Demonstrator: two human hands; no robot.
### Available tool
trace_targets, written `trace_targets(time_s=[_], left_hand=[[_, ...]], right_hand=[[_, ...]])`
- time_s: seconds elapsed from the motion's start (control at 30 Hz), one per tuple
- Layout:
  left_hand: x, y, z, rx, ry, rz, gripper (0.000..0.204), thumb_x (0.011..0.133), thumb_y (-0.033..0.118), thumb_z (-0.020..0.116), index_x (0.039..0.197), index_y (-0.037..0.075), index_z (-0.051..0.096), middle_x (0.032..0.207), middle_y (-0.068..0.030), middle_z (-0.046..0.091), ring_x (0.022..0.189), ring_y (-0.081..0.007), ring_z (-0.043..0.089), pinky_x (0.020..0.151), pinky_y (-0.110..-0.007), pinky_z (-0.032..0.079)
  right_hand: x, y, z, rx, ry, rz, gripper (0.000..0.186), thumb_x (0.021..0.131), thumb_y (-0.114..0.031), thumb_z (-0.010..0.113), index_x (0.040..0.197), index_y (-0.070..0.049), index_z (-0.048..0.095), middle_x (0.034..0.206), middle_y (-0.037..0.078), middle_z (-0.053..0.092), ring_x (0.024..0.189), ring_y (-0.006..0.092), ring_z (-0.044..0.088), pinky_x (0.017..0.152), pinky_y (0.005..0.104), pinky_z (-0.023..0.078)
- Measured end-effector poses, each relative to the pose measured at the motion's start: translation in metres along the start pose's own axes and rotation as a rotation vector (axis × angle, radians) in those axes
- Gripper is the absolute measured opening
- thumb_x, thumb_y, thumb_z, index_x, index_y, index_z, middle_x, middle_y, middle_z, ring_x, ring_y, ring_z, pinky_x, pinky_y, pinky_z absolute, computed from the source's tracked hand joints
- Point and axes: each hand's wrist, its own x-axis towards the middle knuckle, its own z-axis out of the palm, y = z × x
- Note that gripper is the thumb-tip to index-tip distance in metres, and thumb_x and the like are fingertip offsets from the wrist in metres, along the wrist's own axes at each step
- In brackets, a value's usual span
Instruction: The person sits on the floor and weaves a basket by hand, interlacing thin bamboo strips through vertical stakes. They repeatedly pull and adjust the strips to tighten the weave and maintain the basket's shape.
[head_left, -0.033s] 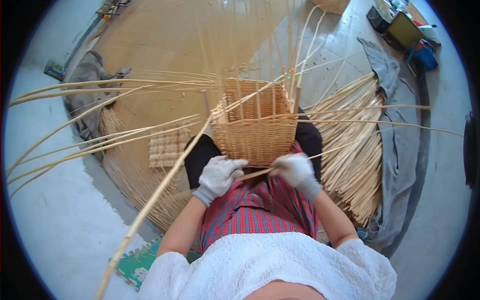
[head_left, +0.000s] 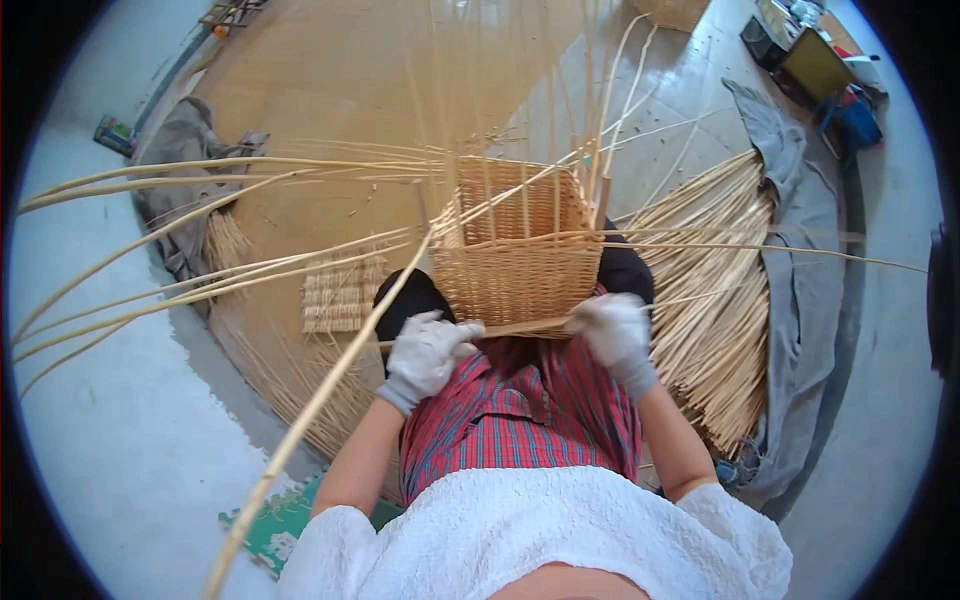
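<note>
A half-woven wicker basket [head_left: 515,283] rests on my lap between my knees, its near wall towards me. Long uncut willow rods stick out from its rim to both sides and away from me. Along its lower near edge lies a flat wooden stick [head_left: 530,328], running from hand to hand. My left hand [head_left: 428,352], in a white glove, is closed around the stick's left part. At the right end, my gloved right hand [head_left: 612,328] is closed on it too, slightly smeared by motion. One thick rod [head_left: 330,375] slants from the basket's left corner past my left arm.
To the right, a large bundle of peeled rods [head_left: 715,310] lies on a grey cloth [head_left: 805,290]. A small woven mat [head_left: 343,292] and loose rods are on the floor at left. Another grey cloth [head_left: 180,150] lies farther left; boxes [head_left: 815,65] stand at the far right.
The wooden stick has moved up against the basket's lower edge and lies more level. My right hand has moved slightly right and away from me; the basket sits slightly farther right in view.
</note>
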Motion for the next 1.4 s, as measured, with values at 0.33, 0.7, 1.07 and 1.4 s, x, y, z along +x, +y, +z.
trace_targets(time_s=[0.33,0.7,1.07,1.4], left_hand=[[-0.022,-0.058,-0.004,0.127,0.409,-0.471,0.038,0.085,0.000,0.068,0.119,0.014,0.075,0.113,-0.0160,0.066,0.110,-0.0314,0.061,0.098,-0.042,0.047],[-0.035,-0.121,0.038,-0.535,0.589,-0.816,0.046,0.097,0.012,0.064,0.142,0.003,0.058,0.150,-0.0213,0.050,0.140,-0.0367,0.045,0.117,-0.041,0.037],[-0.025,-0.116,0.022,-0.906,0.460,-0.856,0.047,0.099,0.015,0.063,0.143,0.002,0.056,0.148,-0.0222,0.052,0.138,-0.0348,0.047,0.115,-0.041,0.038],[-0.006,-0.138,0.017,-1.431,0.385,-0.844,0.047,0.101,0.018,0.061,0.144,0.000,0.054,0.147,-0.0230,0.053,0.137,-0.0331,0.049,0.114,-0.040,0.039]], right_hand=[[0.017,-0.097,0.084,1.390,-0.128,0.254,0.051,0.106,-0.030,0.057,0.147,-0.006,0.040,0.133,0.019,0.057,0.114,0.0234,0.062,0.096,0.0324,0.052],[0.031,-0.211,0.155,0.815,-0.288,-0.629,0.038,0.106,-0.036,0.049,0.118,-0.002,0.063,0.143,0.030,0.051,0.130,0.0469,0.052,0.109,0.0496,0.045],[0.072,-0.225,0.190,0.841,-0.167,-0.557,0.032,0.102,-0.032,0.055,0.106,-0.002,0.063,0.135,0.028,0.055,0.123,0.0442,0.056,0.105,0.0470,0.049],[0.101,-0.239,0.203,0.772,-0.269,-0.516,0.024,0.091,-0.023,0.062,0.101,-0.001,0.060,0.122,0.026,0.057,0.113,0.0430,0.059,0.097,0.0454,0.052]])
